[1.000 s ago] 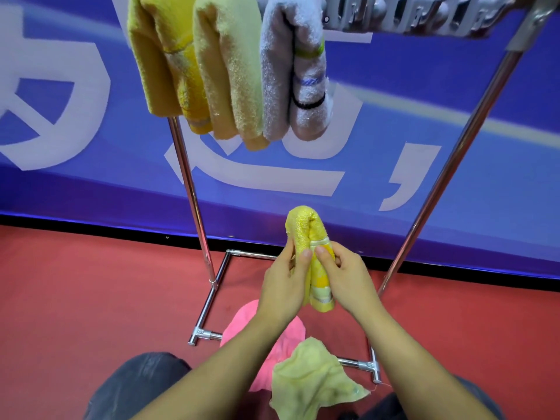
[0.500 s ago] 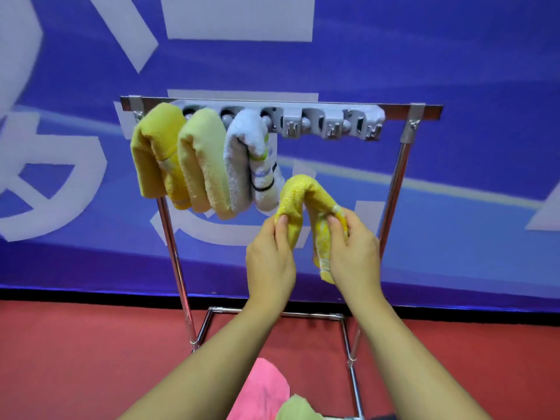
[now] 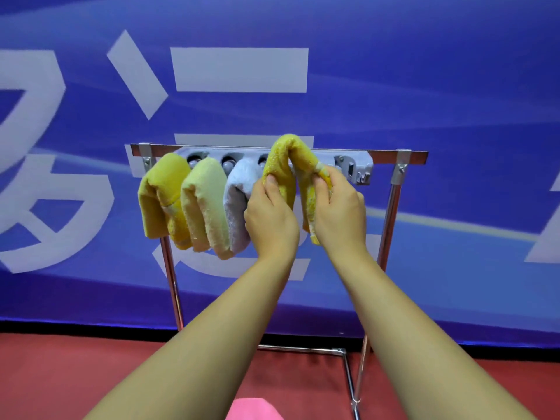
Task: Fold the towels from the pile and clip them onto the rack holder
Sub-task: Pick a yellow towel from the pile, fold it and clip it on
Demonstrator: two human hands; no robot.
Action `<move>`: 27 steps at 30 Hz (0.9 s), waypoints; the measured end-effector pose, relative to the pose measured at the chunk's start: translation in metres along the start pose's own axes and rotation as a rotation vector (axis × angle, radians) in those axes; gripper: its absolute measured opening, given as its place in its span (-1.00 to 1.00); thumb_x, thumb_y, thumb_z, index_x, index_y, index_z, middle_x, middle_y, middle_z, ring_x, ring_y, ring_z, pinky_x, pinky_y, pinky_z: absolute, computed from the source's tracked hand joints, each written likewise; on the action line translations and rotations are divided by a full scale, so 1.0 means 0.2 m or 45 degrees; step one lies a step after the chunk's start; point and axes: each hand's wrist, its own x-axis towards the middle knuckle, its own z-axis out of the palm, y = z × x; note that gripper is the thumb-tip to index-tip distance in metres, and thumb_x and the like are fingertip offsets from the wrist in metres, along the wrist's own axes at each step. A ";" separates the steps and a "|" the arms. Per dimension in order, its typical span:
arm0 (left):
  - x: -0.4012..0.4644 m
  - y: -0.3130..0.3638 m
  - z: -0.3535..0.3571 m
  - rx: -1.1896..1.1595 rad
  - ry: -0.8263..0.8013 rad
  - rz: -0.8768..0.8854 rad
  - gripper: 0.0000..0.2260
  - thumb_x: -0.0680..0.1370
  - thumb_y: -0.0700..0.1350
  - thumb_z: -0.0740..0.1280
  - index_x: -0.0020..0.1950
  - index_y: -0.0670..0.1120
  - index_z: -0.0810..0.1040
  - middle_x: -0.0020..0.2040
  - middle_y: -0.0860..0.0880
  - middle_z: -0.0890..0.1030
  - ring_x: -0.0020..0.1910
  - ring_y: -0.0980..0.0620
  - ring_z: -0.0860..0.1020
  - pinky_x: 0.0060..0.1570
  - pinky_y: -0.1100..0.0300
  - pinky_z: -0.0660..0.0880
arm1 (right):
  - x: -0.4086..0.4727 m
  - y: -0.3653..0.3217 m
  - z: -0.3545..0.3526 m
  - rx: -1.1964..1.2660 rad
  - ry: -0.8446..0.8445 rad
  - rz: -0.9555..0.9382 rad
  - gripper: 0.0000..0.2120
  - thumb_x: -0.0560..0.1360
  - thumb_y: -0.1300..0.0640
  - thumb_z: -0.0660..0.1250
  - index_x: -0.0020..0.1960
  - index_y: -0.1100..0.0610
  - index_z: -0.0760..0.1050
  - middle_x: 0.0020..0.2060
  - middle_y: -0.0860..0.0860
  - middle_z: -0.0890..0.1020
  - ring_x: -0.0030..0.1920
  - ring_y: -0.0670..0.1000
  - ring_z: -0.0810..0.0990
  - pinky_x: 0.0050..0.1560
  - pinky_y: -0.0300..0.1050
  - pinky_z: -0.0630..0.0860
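Fingers of the left hand (image 3: 270, 221) and right hand (image 3: 341, 213) curl tight around a fluffy yellow towel (image 3: 291, 165), folded into an arch, held against the grey clip holder (image 3: 353, 166) on the metal rack (image 3: 397, 177), beside three hanging terry towels (image 3: 200, 201).

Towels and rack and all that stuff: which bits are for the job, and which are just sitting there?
For the job:
- yellow towel, folded, held by left hand and right hand
- clip holder on rack
- three hung towels
- pink towel, still waiting

Just there:
- blue banner
- red floor
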 end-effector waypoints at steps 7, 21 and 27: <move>0.06 -0.16 0.00 0.157 -0.030 -0.194 -0.62 0.74 0.04 0.02 0.11 -0.13 0.56 -0.01 -0.13 0.63 0.04 -0.19 0.56 -0.08 0.05 0.35 | -0.03 0.12 0.07 -0.181 -0.206 0.129 -0.68 0.67 0.08 0.09 0.36 -0.04 0.46 -0.09 0.14 0.65 -0.06 0.27 0.57 -0.14 0.18 0.56; 0.07 -0.22 0.01 -0.417 -0.585 -0.586 -0.48 0.71 0.23 -0.06 0.02 0.02 0.62 -0.09 0.00 0.71 -0.09 0.14 0.65 -0.10 0.23 0.56 | -0.15 0.22 0.14 0.372 -0.422 0.412 -0.64 0.68 -0.20 0.05 0.22 -0.11 0.57 -0.08 -0.02 0.72 -0.20 -0.17 0.68 -0.18 -0.30 0.56; -0.01 -0.27 0.00 -0.342 -0.714 -0.404 -0.55 0.76 0.03 -0.04 0.26 -0.22 0.54 -0.43 0.13 0.59 -0.50 0.29 0.52 -0.48 0.42 0.41 | -0.17 0.23 0.18 0.353 -0.424 0.416 -0.75 0.68 -0.10 0.11 0.12 -0.17 0.57 -0.12 -0.04 0.72 -0.18 0.02 0.72 -0.04 0.07 0.65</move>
